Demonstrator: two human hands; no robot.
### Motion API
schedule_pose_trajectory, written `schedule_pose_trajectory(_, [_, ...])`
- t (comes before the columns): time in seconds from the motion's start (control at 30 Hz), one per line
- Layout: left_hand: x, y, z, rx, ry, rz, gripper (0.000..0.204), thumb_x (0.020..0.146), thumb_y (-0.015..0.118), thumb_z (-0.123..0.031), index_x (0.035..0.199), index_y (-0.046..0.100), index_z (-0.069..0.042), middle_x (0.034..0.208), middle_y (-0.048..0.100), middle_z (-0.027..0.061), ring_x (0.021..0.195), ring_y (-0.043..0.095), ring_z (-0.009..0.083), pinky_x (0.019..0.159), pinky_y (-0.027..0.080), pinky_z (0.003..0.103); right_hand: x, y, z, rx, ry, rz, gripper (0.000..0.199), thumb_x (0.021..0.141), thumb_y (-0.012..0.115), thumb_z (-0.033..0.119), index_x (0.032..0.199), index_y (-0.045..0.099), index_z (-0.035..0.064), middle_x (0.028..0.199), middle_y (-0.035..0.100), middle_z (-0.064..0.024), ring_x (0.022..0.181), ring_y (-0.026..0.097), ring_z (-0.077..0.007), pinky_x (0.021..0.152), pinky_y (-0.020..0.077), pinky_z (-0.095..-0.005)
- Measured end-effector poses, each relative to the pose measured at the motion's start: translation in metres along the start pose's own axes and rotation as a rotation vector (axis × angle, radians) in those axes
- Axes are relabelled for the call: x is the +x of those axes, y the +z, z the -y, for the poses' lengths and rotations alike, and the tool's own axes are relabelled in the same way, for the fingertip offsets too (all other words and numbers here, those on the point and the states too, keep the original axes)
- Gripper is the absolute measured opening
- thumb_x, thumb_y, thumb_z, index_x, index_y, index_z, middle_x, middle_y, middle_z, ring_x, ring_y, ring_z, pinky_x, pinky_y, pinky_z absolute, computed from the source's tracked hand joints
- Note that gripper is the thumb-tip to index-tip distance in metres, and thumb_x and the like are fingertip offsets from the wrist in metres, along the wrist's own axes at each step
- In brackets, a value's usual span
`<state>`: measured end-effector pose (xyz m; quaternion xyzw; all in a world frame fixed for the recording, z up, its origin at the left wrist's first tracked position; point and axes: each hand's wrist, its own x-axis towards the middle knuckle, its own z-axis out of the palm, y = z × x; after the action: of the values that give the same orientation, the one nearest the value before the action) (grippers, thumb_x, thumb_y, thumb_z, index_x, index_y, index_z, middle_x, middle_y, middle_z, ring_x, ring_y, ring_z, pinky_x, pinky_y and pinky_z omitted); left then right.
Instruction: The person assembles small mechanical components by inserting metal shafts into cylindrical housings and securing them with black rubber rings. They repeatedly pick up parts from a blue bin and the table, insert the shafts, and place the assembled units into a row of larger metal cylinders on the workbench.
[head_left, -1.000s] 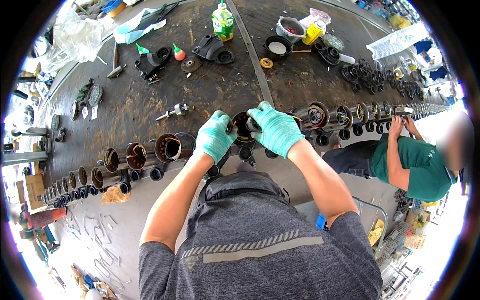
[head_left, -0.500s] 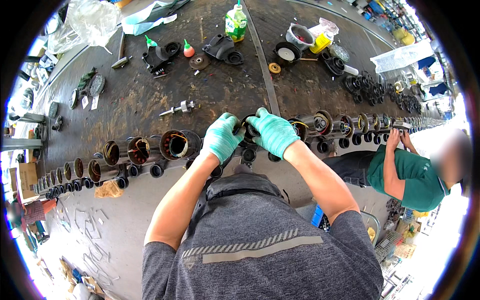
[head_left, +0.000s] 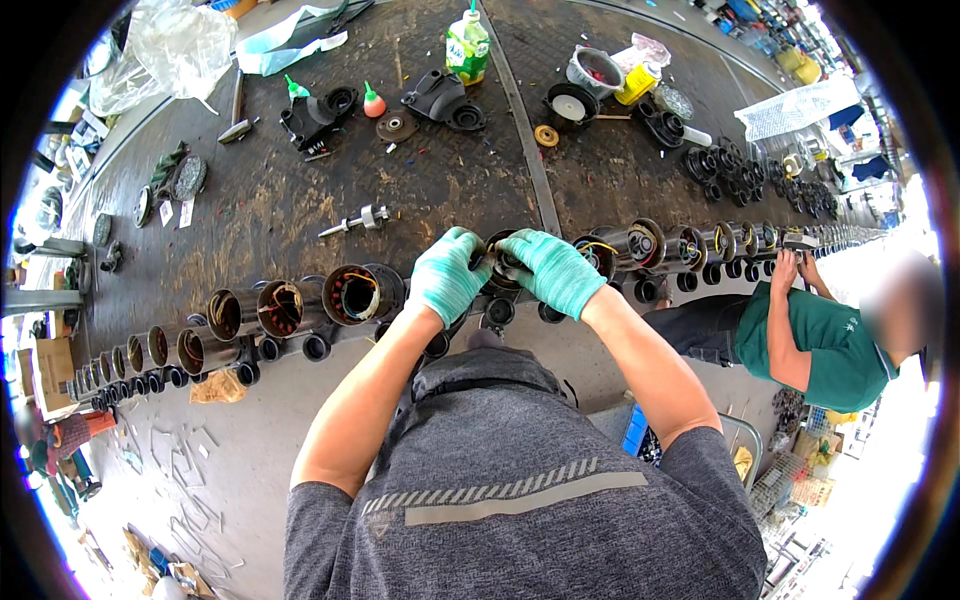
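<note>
Both my hands, in light green gloves, are at a dark round motor housing on the table's near edge. My left hand grips its left side with bent fingers. Across the housing's upper right side, my right hand is closed with its fingers curled over the rim. The gloves cover much of the housing, so what lies under the fingertips is hidden. Just left of my left hand stands an open cylindrical housing with wiring inside. Another housing with yellow wire is right beside my right hand.
Rows of similar housings line the near edge both ways. Beyond my hands lie a metal shaft part, black plastic covers, a hammer, a green bottle and a grey bowl. A co-worker in green works at the right.
My right hand has shifted slightly nearer and its raised fingers have come lower over the housing. The left hand stays at about the same place.
</note>
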<state>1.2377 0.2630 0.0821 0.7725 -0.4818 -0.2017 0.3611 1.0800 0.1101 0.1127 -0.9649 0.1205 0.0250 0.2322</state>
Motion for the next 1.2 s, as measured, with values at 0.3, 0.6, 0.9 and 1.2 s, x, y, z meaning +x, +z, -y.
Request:
schedule_pose_trajectory(0.3, [-0.001,0.000,-0.003,0.023,0.013,-0.026,0.019,0.090,0.079,-0.019,0.103,0.073,-0.006,0.104,0.073,0.0133,0.093,0.073,0.0366,0.082,0.059,0.043,-0.015,-0.005,0.010,-0.122,0.028,0.095,0.082,0.084,0.085,0.025,0.156,0.050,0.0086,0.152,0.058,-0.0154,0.135,0.058,-0.0376,0.115,0.0482,-0.0456])
schedule_pose_trajectory(0.6, [-0.002,0.003,0.000,0.120,0.061,-0.063,0.023,0.090,0.081,-0.022,0.106,0.072,-0.008,0.104,0.073,0.0113,0.091,0.074,0.0350,0.080,0.060,0.042,0.001,-0.026,0.012,0.379,0.230,-0.148,0.048,0.094,0.079,0.026,0.133,0.067,0.0017,0.124,0.072,-0.0214,0.113,0.070,-0.0393,0.101,0.0559,-0.0458])
schedule_pose_trajectory(0.9, [-0.004,0.008,0.005,0.135,0.084,-0.090,0.022,0.088,0.081,-0.022,0.104,0.072,-0.010,0.103,0.073,0.0087,0.088,0.074,0.0332,0.075,0.060,0.041,0.058,0.029,0.013,0.082,0.464,-0.163,0.035,0.112,0.048,0.031,0.135,0.060,0.0074,0.118,0.075,-0.0215,0.107,0.072,-0.0423,0.091,0.0566,-0.0535])
schedule_pose_trajectory(1.2, [-0.008,0.004,0.003,0.208,0.148,-0.011,0.024,0.084,0.083,-0.024,0.102,0.073,-0.010,0.102,0.072,0.0078,0.085,0.074,0.0323,0.074,0.060,0.042,0.053,0.020,0.001,0.057,0.129,-0.024,0.026,0.110,0.050,0.029,0.117,0.063,0.0080,0.101,0.074,-0.0212,0.098,0.071,-0.0441,0.084,0.0559,-0.0550])
